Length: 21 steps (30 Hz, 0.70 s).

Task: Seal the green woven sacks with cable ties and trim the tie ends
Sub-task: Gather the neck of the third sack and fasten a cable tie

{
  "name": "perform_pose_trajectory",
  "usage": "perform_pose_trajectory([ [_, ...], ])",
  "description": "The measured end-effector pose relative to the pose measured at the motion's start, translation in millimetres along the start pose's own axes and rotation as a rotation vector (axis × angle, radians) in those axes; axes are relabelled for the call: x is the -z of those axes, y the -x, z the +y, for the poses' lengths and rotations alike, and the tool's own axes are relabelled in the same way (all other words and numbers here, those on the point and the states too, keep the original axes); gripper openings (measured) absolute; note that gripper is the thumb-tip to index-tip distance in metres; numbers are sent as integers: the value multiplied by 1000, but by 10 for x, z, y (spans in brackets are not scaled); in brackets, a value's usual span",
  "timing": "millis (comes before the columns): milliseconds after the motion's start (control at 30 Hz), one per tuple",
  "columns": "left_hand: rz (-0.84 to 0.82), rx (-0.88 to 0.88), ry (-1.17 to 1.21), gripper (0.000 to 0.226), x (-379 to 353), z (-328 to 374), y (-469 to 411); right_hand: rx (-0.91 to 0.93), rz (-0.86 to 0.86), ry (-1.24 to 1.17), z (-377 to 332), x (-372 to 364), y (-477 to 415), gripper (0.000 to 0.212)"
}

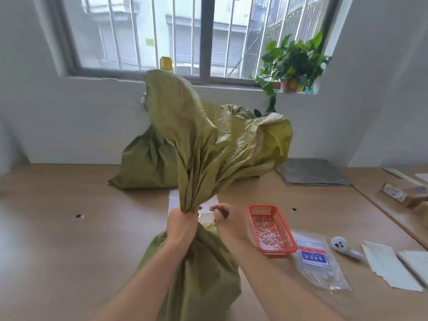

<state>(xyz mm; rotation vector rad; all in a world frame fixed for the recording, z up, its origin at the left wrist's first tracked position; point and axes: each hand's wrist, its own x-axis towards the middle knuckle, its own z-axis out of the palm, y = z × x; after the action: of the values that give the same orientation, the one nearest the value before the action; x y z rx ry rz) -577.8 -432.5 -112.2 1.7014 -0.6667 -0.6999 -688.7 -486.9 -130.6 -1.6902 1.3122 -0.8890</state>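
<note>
- Two hands work one sack: the left hand (181, 222) fists tight around the gathered neck of the green woven sack (196, 262) standing on the table (58, 239).
- Right hand (225, 220) beside it, fingertips pinched; whether on a tie, I cannot tell.
- Step looks like cinching; next comes pulling snug, then trimming.
- Crinkly, pleated weave flares above; pale offcuts fill the red mesh basket (271, 228).

A big window (199, 35) with white bars sits at 12 o'clock, and daylight comes in. A plant (293, 63) stands on the sill at 1 o'clock (leaves hanging down). The walls (58, 126) are white. The floor (58, 251) is light brown.
</note>
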Motion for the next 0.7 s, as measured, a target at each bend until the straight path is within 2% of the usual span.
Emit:
perform_pose_trajectory([
  [100,43,-26,66,20,182,45,-93,46,-43,-20,-194,-73,-44,19],
  [200,41,-60,93,18,318,106,-172,80,-70,-72,-324,-132,-125,20],
  [333,-12,-154,111,38,432,281,-241,70,-121,-206,-468,-197,-259,15],
  [433,-8,-207,106,26,431,331,-305,98,-167,-277,-520,-251,-311,14],
  [500,0,-218,95,24,431,265,-362,125,-194,-274,-533,-295,-328,13],
  [600,-30,-168,72,30,480,55,-446,147,-214,-147,-429,-390,-368,20],
  [700,-55,-145,94,36,557,-119,-509,138,-256,-105,-406,-481,-395,16],
])
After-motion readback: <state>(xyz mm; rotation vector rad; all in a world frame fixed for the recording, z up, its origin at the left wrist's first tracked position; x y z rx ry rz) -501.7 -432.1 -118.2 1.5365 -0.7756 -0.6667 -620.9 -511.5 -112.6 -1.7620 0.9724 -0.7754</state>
